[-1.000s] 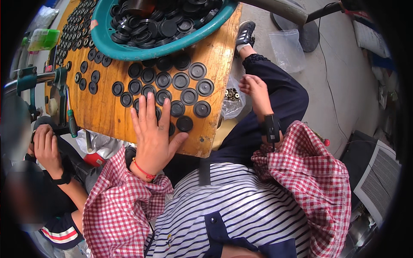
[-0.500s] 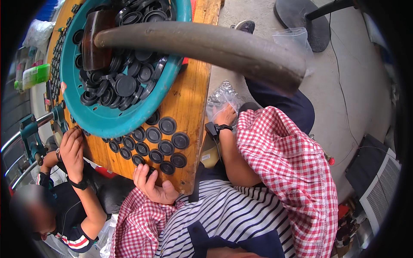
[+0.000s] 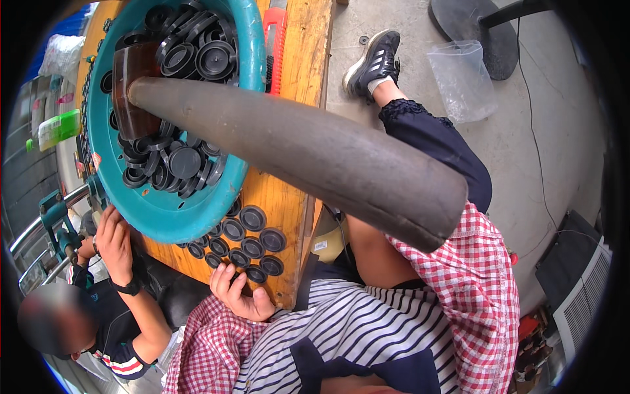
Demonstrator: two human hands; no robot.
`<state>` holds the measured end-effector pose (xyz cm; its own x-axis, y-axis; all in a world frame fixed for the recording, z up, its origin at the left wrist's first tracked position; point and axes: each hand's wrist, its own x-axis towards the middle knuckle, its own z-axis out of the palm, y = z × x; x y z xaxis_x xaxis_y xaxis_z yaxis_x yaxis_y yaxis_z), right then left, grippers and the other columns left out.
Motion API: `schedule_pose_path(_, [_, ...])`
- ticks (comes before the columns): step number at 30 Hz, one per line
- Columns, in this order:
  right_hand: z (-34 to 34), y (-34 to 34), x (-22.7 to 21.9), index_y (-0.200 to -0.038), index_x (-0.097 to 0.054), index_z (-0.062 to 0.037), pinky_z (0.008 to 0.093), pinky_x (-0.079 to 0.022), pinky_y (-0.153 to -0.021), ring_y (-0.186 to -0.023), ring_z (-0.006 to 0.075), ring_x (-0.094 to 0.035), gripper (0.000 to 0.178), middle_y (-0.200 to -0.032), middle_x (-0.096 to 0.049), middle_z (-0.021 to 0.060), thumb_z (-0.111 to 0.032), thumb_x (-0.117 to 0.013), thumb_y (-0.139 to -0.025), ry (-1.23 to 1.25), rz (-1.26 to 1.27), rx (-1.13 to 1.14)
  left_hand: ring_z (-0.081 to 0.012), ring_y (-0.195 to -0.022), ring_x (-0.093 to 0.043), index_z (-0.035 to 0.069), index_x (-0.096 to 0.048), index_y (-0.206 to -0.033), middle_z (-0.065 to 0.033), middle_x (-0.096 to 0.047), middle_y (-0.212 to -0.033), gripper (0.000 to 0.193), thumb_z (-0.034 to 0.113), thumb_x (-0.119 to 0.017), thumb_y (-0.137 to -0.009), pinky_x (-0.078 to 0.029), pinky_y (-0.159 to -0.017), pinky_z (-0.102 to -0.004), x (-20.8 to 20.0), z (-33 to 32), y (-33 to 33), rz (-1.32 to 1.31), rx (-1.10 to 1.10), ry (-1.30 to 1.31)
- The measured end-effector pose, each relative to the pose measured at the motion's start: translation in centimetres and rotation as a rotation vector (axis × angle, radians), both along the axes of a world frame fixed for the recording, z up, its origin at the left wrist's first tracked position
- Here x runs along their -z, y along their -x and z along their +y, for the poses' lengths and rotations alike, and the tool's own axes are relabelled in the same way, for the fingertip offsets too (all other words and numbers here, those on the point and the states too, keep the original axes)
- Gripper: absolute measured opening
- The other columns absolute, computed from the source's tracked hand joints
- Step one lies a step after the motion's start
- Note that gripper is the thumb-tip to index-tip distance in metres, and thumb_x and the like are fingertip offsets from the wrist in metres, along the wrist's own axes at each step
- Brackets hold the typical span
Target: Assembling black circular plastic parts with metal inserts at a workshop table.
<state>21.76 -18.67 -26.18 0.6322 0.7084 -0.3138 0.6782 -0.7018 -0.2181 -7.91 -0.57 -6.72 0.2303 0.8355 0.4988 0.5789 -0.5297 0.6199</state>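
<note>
My left hand (image 3: 239, 297) rests at the near table edge, fingers apart and thumb spread, with its fingertips against black round caps (image 3: 252, 247) laid in rows. One cap shows partly among the fingers. My right forearm (image 3: 365, 246) runs up beside the table; the hand itself is hidden behind the thick dark handle (image 3: 315, 154) of a mallet-like tool. The brown head (image 3: 136, 90) of this tool shows over a teal basin (image 3: 172, 230), in which many more black caps (image 3: 184, 162) are heaped.
A co-worker's hand (image 3: 115, 244) is at the table's left edge, near a metal-railed fixture (image 3: 55, 217). A red-handled tool (image 3: 275, 49) lies beside the basin. A clear plastic bag (image 3: 462, 82), a black stand base (image 3: 469, 26) and a cable are on the floor to the right.
The view has shifted, and the tool's handle looks larger and lower. It now covers my right hand and the bag of small metal parts seen earlier. My left hand stays by the caps.
</note>
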Motion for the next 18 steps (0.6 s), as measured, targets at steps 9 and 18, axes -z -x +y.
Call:
schedule_pose_path(9, [19.8, 1.3, 2.4, -0.111, -0.061, -0.0044, 0.0462, -0.048, -0.081, -0.092, 0.0376, -0.056, 0.04, -0.103, -0.06, 0.0184, -0.033, -0.063, -0.082, 0.017, 0.335, -0.03, -0.0336, -0.11, -0.052, 0.003, -0.061, -0.098, -0.0141, -0.06, -0.112, 0.022, 0.021, -0.06, -0.084, -0.037, -0.097, -0.0469, -1.5, 5.2, -1.8, 0.126, -0.018, -0.058])
schedule_pose_path(18, [27.0, -2.6, -0.1, -0.092, -0.065, 0.0032, 0.0375, -0.049, -0.065, -0.059, 0.0284, -0.057, 0.03, -0.062, -0.059, 0.0098, -0.025, -0.058, -0.087, -0.144, 0.747, -0.152, -0.0358, -0.115, -0.052, 0.002, -0.063, -0.095, -0.0159, -0.059, -0.115, 0.016, 0.011, -0.065, -0.083, -0.036, -0.101, -0.0489, -3.5, 10.3, -5.0, 0.141, 0.246, 0.134])
